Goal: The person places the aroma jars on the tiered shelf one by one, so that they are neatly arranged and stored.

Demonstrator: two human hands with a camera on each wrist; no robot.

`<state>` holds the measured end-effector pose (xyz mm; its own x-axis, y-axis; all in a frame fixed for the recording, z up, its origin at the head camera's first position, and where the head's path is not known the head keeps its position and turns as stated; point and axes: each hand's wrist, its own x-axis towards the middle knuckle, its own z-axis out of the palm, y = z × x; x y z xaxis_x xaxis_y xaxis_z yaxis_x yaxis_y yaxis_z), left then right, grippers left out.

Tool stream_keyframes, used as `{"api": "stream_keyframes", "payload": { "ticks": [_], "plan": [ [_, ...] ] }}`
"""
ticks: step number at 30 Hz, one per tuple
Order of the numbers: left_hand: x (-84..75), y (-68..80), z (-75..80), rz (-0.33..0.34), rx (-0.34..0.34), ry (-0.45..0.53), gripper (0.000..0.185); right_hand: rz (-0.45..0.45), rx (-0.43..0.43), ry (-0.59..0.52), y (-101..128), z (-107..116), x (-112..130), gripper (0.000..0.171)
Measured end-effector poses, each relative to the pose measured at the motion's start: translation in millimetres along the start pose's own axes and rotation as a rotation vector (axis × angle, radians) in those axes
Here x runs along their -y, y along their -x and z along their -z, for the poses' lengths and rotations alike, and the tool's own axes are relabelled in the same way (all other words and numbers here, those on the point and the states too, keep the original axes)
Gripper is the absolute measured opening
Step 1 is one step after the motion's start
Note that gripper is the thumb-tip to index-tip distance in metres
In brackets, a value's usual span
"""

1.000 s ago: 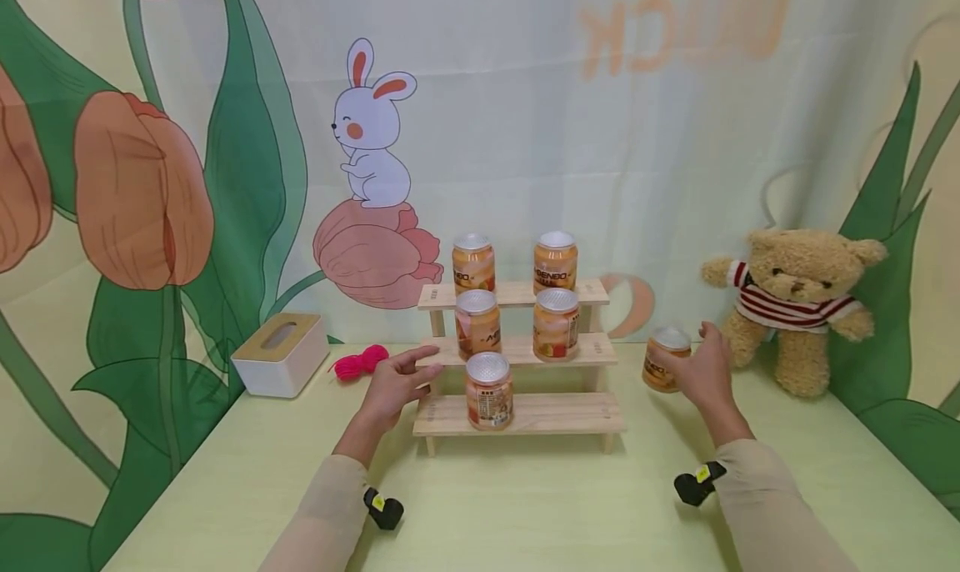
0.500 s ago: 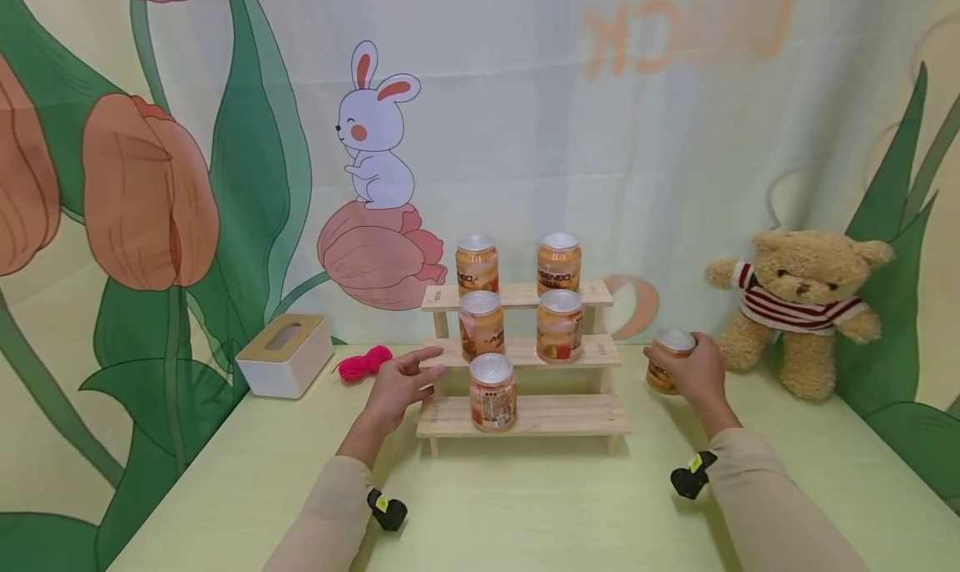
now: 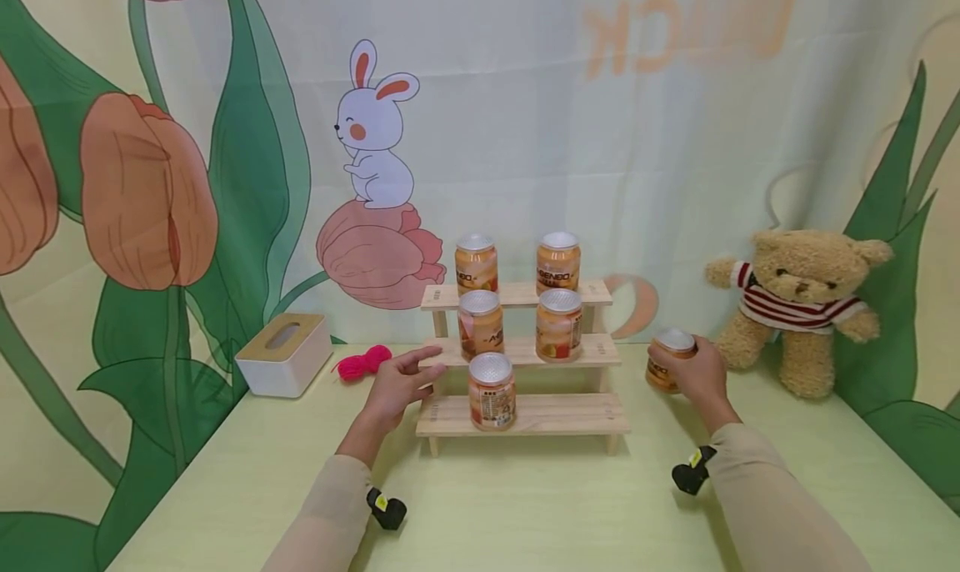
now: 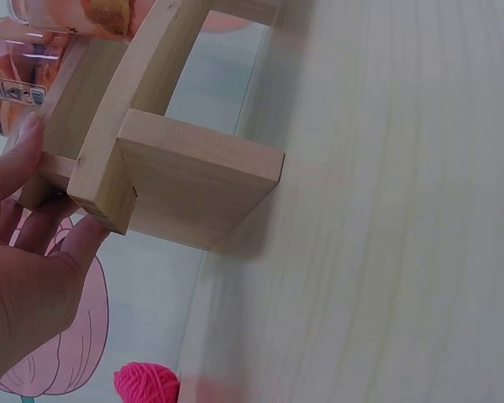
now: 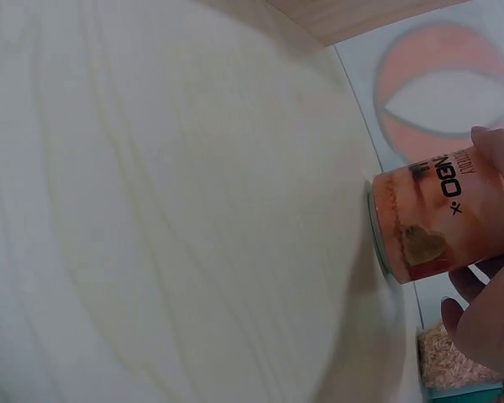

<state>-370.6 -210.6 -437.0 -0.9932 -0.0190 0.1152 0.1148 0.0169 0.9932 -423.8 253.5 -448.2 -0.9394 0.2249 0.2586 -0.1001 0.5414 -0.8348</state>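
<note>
Pale green worktop runs back to a printed curtain with tulips and a rabbit. At its middle stands a three-step wooden rack carrying five orange jars, two on each upper step and one on the lowest. A sixth jar stands on the worktop right of the rack — the right hand wraps round it, as if to lift it. The left hand, fingers straight, presses the rack's left end, seemingly to steady it. Far left sit a tissue box and pink yarn; a teddy bear sits right.
</note>
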Motion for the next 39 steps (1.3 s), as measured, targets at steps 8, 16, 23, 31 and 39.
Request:
{"api": "stream_keyframes", "payload": {
  "ticks": [8,16,23,31,39],
  "plan": [
    [0.9,1.9,-0.3,0.009,0.004,0.004,0.041,-0.063,-0.012,-0.037,1,0,-2,0.083],
    [-2.2,3.0,-2.8,0.012,0.0,-0.014,0.041,-0.013,-0.095,-0.105,3,1,7,0.068],
    [-0.2,2.4,-4.0,0.011,0.01,-0.001,0.041,-0.032,-0.039,-0.138,16,17,21,0.08],
    [-2.7,2.5,-2.6,0.012,0.001,-0.006,0.041,0.067,0.012,-0.134,34,32,37,0.07],
    [-1.2,1.5,-1.0,0.009,-0.009,0.004,0.039,0.2,0.056,-0.201,56,35,55,0.064]
  ]
}}
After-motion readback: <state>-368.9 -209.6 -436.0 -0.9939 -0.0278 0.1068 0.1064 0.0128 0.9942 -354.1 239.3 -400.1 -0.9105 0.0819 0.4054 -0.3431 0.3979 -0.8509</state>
